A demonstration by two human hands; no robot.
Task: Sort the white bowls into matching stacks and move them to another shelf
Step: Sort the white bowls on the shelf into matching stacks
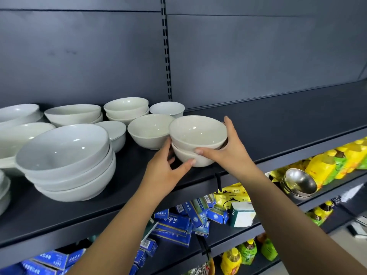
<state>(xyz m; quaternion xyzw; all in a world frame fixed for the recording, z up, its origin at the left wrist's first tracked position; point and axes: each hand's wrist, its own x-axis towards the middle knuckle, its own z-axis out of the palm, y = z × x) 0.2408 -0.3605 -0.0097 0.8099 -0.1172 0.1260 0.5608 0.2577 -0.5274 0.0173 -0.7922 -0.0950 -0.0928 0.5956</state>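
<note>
The left hand (164,171) closes a snug grip round the lower bowl (186,159). The right hand (224,153) spreads its grip across the upper bowl (197,132) nested in it, near the dark shelf's (278,124) front.

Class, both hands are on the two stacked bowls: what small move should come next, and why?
Probably lift the two-bowl stack straight up. The left hand and right hand grip its sides, and a single bowl sits close beside it.
</note>
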